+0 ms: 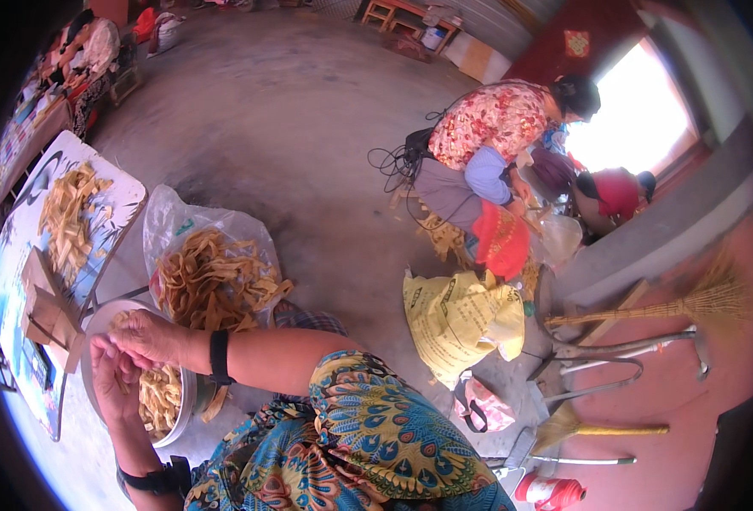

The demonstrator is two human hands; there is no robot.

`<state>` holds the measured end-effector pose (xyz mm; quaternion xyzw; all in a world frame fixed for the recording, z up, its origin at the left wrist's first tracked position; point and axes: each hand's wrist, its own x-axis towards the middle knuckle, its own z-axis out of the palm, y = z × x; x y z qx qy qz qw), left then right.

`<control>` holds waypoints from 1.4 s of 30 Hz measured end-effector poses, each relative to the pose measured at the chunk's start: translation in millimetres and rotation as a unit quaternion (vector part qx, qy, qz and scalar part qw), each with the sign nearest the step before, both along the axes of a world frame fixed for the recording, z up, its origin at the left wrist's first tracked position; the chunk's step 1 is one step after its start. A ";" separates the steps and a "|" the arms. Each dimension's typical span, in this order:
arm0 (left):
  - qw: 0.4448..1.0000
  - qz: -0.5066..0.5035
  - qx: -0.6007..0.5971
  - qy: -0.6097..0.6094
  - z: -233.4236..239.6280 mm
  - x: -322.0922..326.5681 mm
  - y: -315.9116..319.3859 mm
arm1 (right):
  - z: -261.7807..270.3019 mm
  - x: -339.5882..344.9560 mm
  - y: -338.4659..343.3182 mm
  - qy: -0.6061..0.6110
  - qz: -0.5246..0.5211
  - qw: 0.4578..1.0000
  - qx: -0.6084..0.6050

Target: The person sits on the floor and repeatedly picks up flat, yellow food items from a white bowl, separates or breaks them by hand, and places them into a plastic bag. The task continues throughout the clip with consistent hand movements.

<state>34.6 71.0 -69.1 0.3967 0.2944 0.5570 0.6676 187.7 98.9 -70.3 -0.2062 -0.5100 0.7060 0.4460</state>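
Over a round metal basin point(188, 409) holding short tan strips point(159, 399), my two hands meet with their fingertips together. My right hand point(149, 335), a black band at its wrist, reaches in from the right with fingers curled. Below it, my left hand point(114, 383) has bent fingers turned up towards it. Whether a small strip is pinched between them is too unclear to tell. Just beyond the basin lies a clear plastic bag point(165, 211) with long tan strips point(213, 281). A wooden block-like stand point(54, 313) is at the table's near edge.
At left, a patterned folding table point(124, 191) bears a pile of strips point(70, 217) and a dark phone-like device point(41, 367). A yellow woven sack point(453, 319) stands right of centre. A person point(497, 128) works behind it. Brooms point(644, 310) and a red spool point(549, 492) are at right.
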 end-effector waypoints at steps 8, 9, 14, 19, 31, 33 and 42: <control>0.993 0.030 -0.093 -0.071 -53.8 -39.7 3.8 | 0.3 -5.2 -10.1 0.123 0.082 0.972 -0.182; 0.994 -0.004 -0.085 -0.071 -46.1 -31.4 2.8 | -0.9 0.2 -5.9 0.091 0.088 0.978 -0.168; 0.992 0.032 -0.032 0.116 -19.7 -26.0 -8.7 | 26.6 59.4 31.2 -0.270 -0.060 0.957 -0.091; 0.652 0.113 0.173 0.730 -67.2 -72.9 -1.7 | -55.3 151.3 94.5 -0.281 -0.128 0.946 -0.100; 0.535 -0.241 0.085 0.806 -120.7 -53.7 10.9 | -243.1 66.7 26.6 -0.562 0.068 0.790 -0.235; 0.519 -0.241 0.087 0.815 -117.7 -55.1 13.8 | -296.2 42.2 8.8 -0.646 0.094 0.757 -0.038; 0.548 -0.232 0.081 0.800 -126.6 -55.5 14.3 | -370.7 2.6 -55.1 -0.634 0.197 0.744 0.078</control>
